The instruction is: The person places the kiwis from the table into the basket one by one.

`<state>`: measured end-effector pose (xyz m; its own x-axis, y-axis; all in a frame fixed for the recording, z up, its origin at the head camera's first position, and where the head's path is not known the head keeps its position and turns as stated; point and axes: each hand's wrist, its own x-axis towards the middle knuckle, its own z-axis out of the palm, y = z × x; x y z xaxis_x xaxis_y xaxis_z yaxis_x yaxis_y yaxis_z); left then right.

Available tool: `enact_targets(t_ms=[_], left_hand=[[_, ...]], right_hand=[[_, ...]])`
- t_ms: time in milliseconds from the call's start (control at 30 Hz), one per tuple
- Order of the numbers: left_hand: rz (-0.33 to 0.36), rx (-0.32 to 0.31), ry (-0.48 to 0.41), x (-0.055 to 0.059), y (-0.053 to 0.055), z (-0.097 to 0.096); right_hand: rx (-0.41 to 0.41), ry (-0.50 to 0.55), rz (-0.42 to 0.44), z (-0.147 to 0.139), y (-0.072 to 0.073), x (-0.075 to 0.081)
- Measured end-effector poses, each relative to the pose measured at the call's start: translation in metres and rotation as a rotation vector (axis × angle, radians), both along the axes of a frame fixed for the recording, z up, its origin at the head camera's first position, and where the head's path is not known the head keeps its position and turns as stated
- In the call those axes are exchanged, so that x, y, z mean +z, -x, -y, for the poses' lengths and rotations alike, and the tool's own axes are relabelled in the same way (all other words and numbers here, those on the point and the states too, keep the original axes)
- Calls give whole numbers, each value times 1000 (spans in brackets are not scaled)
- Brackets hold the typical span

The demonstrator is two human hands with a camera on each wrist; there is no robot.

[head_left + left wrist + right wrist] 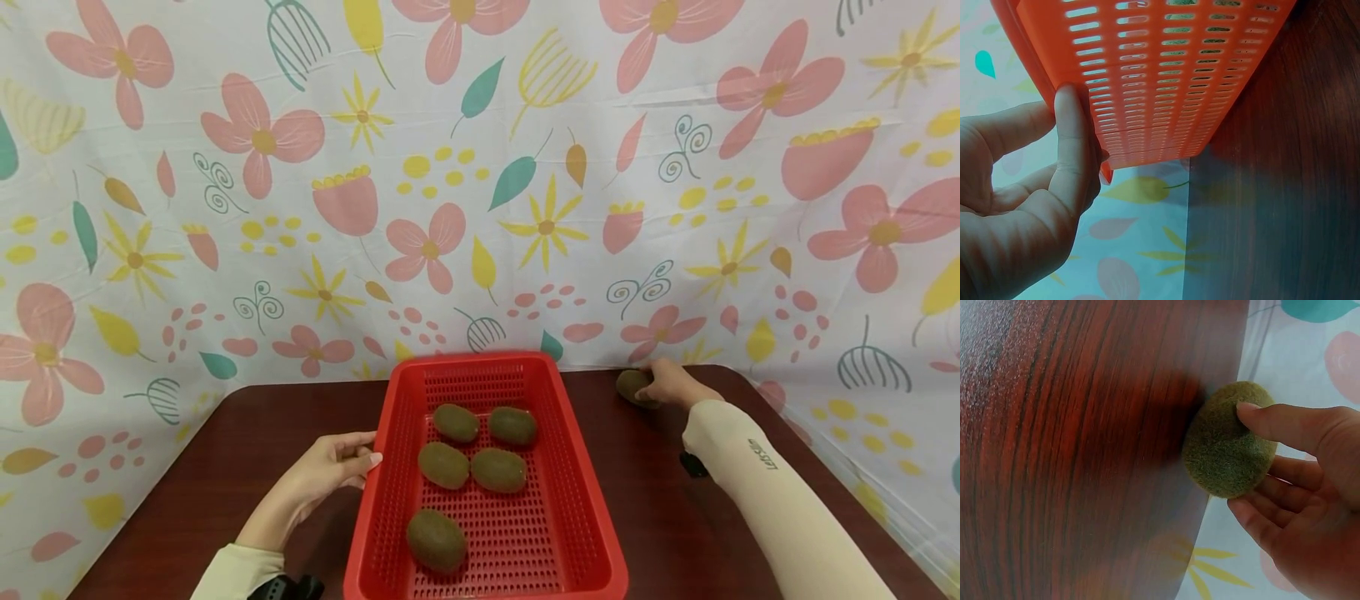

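A red slotted basket point(577, 467) stands on the dark wooden table point(225, 450) and holds several brown-green kiwis point(443, 464). My left hand point(330, 471) rests against the basket's left rim, thumb pressed flat on the wall point(1072, 137), fingers loosely curled beside it. At the table's far right corner my right hand point(671, 385) curls its thumb and fingers around a single kiwi point(632, 384) lying on the table. In the right wrist view that kiwi point(1225, 447) sits at the table's edge with the thumb over its top.
A flowered cloth point(480, 183) hangs as a backdrop behind and beside the table. A small black object point(693, 464) lies on the table under my right forearm. The table's right edge point(1210, 506) runs just beside the held kiwi.
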<state>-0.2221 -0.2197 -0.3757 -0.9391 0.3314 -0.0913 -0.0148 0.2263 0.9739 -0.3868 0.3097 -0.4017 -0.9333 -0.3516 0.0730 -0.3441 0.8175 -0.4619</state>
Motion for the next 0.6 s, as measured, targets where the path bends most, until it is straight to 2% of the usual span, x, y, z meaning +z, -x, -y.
enact_targets(t_ms=[267,600], left_hand=[[-4,-6,-12,-2,1,1],[-5,-14,-3,-1,0,1]], right_hand=[[-34,-15,10,5,-5,5],[7,29,-7,12,-10,12]])
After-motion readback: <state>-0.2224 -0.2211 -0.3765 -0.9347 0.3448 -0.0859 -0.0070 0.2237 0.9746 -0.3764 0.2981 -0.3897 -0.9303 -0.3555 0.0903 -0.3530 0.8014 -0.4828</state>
